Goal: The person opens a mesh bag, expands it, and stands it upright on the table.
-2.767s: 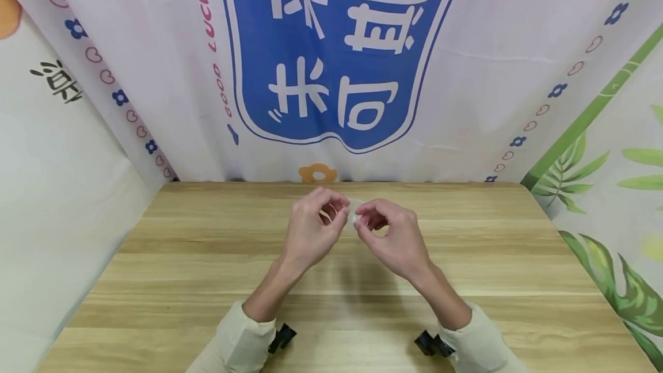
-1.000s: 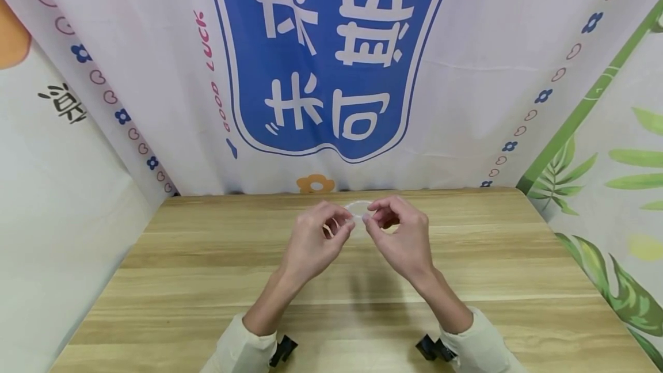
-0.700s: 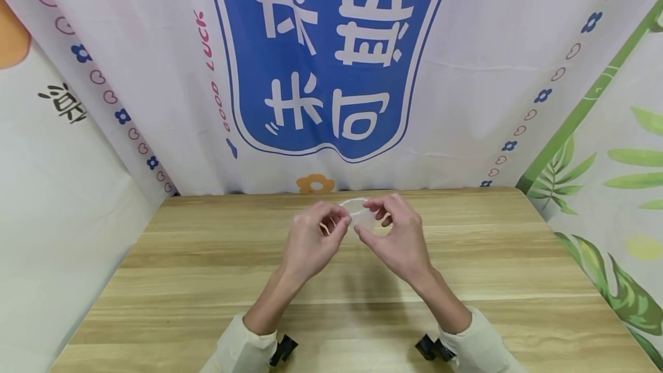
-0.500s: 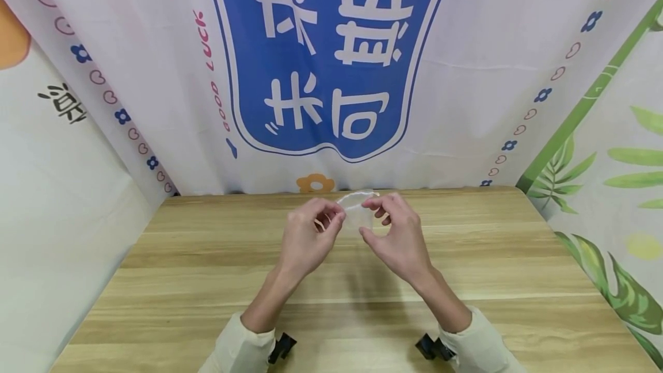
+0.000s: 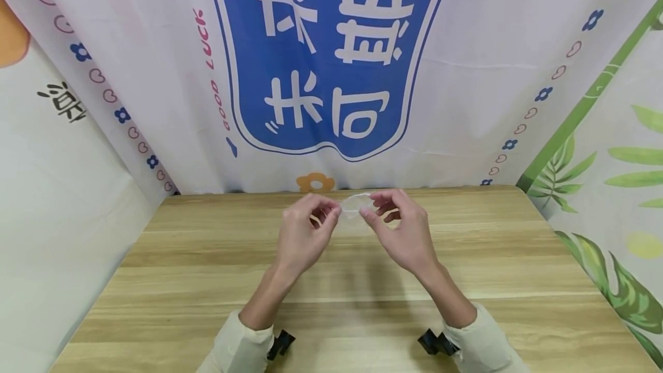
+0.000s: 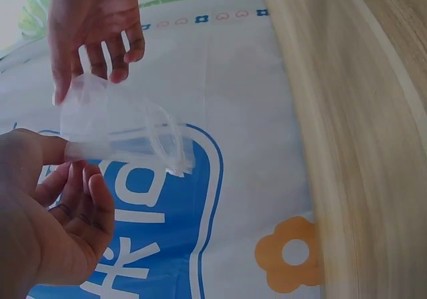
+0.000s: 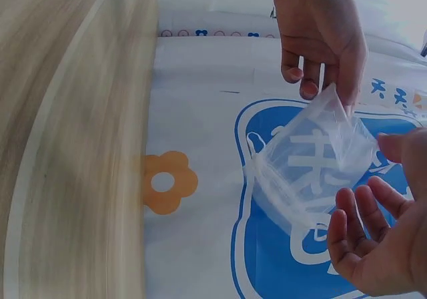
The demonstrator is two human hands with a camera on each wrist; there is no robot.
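Observation:
A small translucent drawstring bag is up in the air between both hands, over the far part of the table. Its hem and thin white cord loops show in the right wrist view, where the bag hangs slanted. My left hand pinches one side of it between thumb and fingertips; the left wrist view shows this hand at the edge of the film. Around the opposite side is my right hand, thumb at the bag's edge and the other fingers spread in a loose curve, with a gap from the thumb.
The wooden table stretches beneath both arms. A white curtain with a blue printed sign hangs directly behind its far edge. Printed cloths flank it left and right. Black camera mounts sit at the wrists by the sleeves.
The bag was mostly hidden between closely held fingertips and now shows its round mouth. The right fingers have moved off their pinch and spread; the left hand has shifted slightly left with the bag.

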